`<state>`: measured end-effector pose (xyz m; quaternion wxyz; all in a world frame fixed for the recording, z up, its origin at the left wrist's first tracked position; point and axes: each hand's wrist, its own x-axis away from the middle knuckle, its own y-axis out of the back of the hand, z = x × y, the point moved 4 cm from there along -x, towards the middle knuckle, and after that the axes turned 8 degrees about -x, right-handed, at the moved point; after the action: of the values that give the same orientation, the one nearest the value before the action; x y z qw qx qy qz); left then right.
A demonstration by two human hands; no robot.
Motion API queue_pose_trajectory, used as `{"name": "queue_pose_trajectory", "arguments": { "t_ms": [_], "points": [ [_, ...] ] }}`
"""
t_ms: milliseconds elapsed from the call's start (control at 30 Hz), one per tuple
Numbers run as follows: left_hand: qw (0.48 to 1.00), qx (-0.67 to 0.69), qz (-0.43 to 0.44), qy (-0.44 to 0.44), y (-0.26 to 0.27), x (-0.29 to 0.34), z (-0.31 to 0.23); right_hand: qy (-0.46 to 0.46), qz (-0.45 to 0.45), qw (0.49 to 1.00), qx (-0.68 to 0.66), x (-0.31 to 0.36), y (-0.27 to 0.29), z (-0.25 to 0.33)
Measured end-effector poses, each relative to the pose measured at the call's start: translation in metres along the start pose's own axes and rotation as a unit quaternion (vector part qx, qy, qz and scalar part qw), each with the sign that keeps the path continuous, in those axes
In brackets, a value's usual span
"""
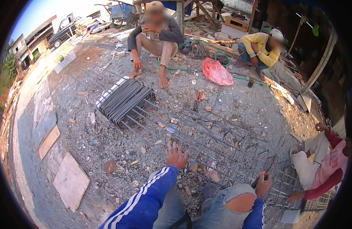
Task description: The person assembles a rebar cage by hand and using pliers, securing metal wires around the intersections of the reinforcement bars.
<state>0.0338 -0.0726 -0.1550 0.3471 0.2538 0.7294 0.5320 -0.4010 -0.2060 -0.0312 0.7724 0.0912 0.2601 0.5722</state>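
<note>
Long steel rebars run diagonally across the gravel, forming a cage (pixel 225 152) in front of me. Fingers spread, my left hand (pixel 177 155) is at the near side bar of the cage; whether it presses on the bar I cannot tell. My right hand (pixel 264 184) is closed around what look like red-handled pincers (pixel 272 163), by the cage's right part. Their jaws are hard to make out. A thick stack of bent dark stirrups (pixel 126 100) sits around the bars toward the far left.
One person (pixel 155 38) sits beyond the stirrups; another in yellow (pixel 262 49) crouches far right. A person in pink (pixel 330 168) sits at the cage's right end. Red-handled pliers (pixel 199 100), a pink plastic bag (pixel 217 71) and boards (pixel 71 182) lie on the gravel.
</note>
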Motion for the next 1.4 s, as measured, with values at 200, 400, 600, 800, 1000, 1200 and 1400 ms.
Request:
{"name": "queue_pose_trajectory", "arguments": {
  "t_ms": [200, 400, 600, 800, 1000, 1200, 1400],
  "points": [
    [0.999, 0.014, 0.041, 0.017, 0.001, -0.002, 0.001, 0.087, -0.042, 0.992, 0.082, -0.039, 0.013, 0.060],
    [0.999, 0.029, 0.024, 0.025, 0.000, -0.001, 0.001, -0.001, 0.063, 0.962, 0.266, -0.009, -0.015, 0.009],
    [0.999, 0.025, 0.017, 0.019, -0.003, 0.000, 0.002, -0.130, 0.190, 0.920, 0.318, 0.028, -0.032, -0.050],
    [1.000, 0.010, 0.019, 0.017, -0.002, 0.000, 0.001, 0.144, 0.156, 0.953, 0.216, -0.025, -0.019, 0.099],
    [1.000, 0.019, -0.003, 0.020, 0.000, 0.001, 0.000, 0.324, 0.295, 0.895, 0.082, 0.021, -0.034, 0.277],
    [0.998, 0.044, -0.032, 0.016, 0.001, 0.002, 0.000, 0.435, 0.448, 0.781, -0.015, 0.103, -0.096, 0.293],
    [0.999, 0.041, -0.029, 0.021, 0.001, 0.000, -0.001, 0.441, 0.539, 0.716, 0.043, 0.138, -0.103, 0.236]
  ]
}}
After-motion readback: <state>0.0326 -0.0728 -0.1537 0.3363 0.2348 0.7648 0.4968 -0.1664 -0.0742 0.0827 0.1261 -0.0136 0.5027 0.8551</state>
